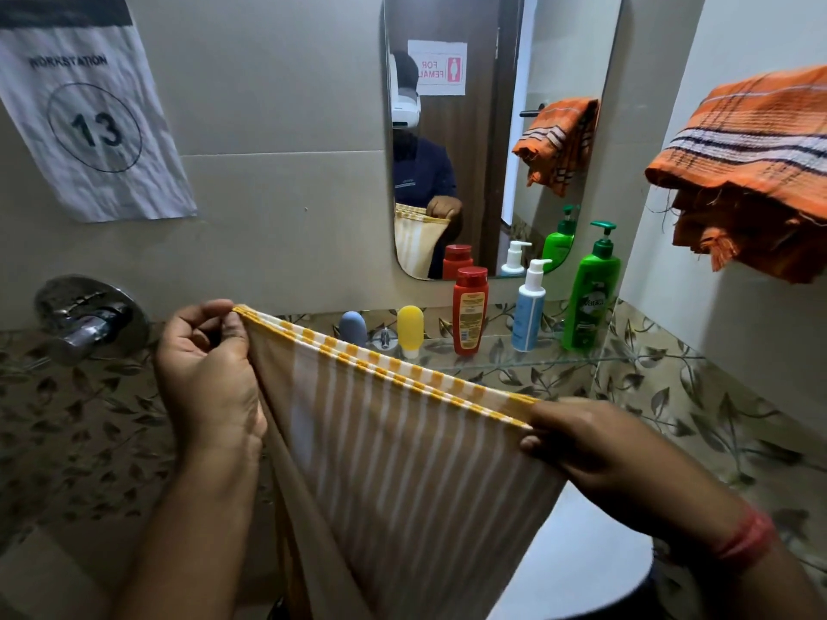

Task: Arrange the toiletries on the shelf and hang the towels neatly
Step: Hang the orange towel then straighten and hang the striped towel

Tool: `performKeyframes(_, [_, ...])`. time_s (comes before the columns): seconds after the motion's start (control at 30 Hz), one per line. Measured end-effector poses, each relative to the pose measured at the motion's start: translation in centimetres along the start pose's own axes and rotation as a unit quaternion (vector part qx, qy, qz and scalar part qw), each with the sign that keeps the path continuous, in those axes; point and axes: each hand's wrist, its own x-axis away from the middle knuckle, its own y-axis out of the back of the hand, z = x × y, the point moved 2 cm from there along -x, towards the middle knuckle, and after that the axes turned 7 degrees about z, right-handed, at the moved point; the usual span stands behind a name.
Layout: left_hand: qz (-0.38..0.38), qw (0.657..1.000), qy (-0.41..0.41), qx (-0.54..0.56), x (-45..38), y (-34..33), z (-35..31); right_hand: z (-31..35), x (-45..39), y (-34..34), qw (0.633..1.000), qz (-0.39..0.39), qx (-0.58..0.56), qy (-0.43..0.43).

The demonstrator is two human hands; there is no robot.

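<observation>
Head view: striped towel [402, 463] stretched between both hands, near, below the glass shelf [514, 362].
Left hand [206, 373] and right hand [595, 445] each pinch a top corner, fingers curled. Keep the folded edge level and taut; open room lies right, under the orange towel [752, 140], well clear of the bottles.
</observation>
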Motion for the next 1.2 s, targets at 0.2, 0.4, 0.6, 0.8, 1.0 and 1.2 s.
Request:
performKeyframes(0.2, [-0.019, 1.000, 0.016, -0.017, -0.2, 0.7, 1.3, -1.8, 0.4, 1.6, 0.991, -0.088, 0.097, -0.007])
performKeyframes(0.4, [-0.013, 1.000, 0.022, -0.016, 0.6, 0.0, 1.6, -3.5, -0.2, 2.8, 0.971, -0.199, 0.050, -0.121])
performKeyframes(0.6, [-0.015, 0.999, 0.029, -0.026, 1.0, -0.4, 1.5, -4.2, 0.1, 3.7, 0.980, -0.126, -0.083, -0.129])
performKeyframes(0.8, [-0.025, 0.999, 0.036, -0.022, 0.9, -0.1, 1.2, -4.5, 0.7, 4.2, 0.976, -0.099, -0.161, -0.106])
performKeyframes(1.0, [-0.033, 0.998, 0.043, -0.030, 0.9, 0.2, 1.3, -3.4, 1.2, 5.0, 0.990, -0.070, -0.118, -0.040])
performKeyframes(1.2, [-0.039, 0.998, 0.041, -0.013, 0.5, -0.4, 0.7, -3.2, 1.2, 6.0, 0.990, -0.121, -0.076, 0.003])
